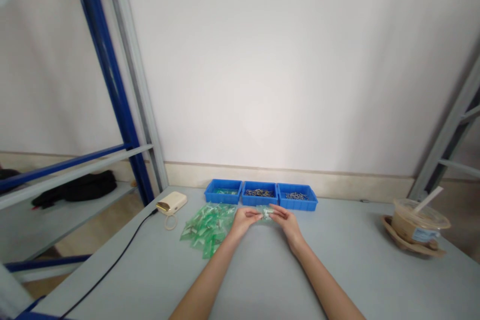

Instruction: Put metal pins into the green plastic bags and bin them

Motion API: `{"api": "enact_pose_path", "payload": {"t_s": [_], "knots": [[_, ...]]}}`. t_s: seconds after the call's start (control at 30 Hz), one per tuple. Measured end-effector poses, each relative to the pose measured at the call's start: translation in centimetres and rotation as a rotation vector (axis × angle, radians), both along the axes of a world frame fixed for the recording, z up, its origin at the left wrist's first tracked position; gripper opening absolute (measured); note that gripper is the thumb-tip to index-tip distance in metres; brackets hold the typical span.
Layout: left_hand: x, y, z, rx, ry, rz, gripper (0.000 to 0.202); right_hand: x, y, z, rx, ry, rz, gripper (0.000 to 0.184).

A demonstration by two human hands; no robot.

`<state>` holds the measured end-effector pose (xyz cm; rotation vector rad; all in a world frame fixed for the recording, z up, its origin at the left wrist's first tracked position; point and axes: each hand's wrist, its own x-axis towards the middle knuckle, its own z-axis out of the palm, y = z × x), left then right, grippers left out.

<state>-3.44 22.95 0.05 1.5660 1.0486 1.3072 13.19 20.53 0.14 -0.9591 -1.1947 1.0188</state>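
Note:
Between my two hands is a small clear plastic bag (266, 212) with small pale or metallic pieces in it, too small to name. My left hand (244, 220) pinches the bag's left side, and my right hand (287, 221) grips its right side with closed fingers. Left of my left hand lies a heap of green-tinted plastic bags (208, 225). Just beyond my hands stand three blue bins in a row. Greenish pieces lie in the left bin (224, 200), while the middle bin (260, 200) and the right bin (298, 205) hold many small metal screw-like parts.
A cream-coloured device (174, 202) with a strap loop and a black cable (112, 265) lies at the left. On the right, a lidded plastic bowl (416, 225) with a white utensil sits in a cardboard holder (408, 245). Blue-and-grey metal frames (108, 80) flank the grey table (270, 280).

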Motion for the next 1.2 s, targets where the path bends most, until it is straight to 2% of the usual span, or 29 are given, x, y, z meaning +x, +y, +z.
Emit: {"api": "enact_pose_path", "payload": {"t_s": [0.13,0.2,0.33,0.47,0.67,0.8,0.9,1.1,1.2], "knots": [[-0.2,-0.7,0.8,0.154,0.119,0.100,0.010,0.2,0.1,0.1,0.062,-0.014,0.054,0.041],[-0.3,-0.8,1.0,0.187,0.171,0.105,0.010,0.1,0.2,0.1,0.089,-0.029,0.043,0.035],[0.0,-0.4,0.6,0.131,0.131,0.037,0.022,-0.1,0.0,0.3,0.081,-0.038,-0.006,0.042],[0.3,-0.2,0.2,0.124,0.097,-0.041,0.020,-0.3,-0.4,0.8,0.069,-0.038,-0.016,0.046],[0.1,-0.3,0.2,0.128,0.115,0.001,0.014,-0.2,-0.6,0.4,-0.050,0.035,0.125,0.048],[0.2,-1.0,0.7,0.241,0.275,0.097,0.023,0.3,-0.5,0.0,-0.078,0.059,0.117,0.043],[0.4,-1.4,1.0,0.308,0.335,0.141,0.020,0.6,-0.4,-0.1,-0.047,0.056,0.091,0.039],[0.3,-0.8,0.5,0.168,0.305,0.002,0.032,1.0,-0.1,-0.9,-0.241,0.071,0.125,0.034],[0.5,-0.5,0.2,0.093,0.144,-0.048,0.023,1.1,-0.3,-0.7,-0.176,0.051,0.113,0.036]]}}
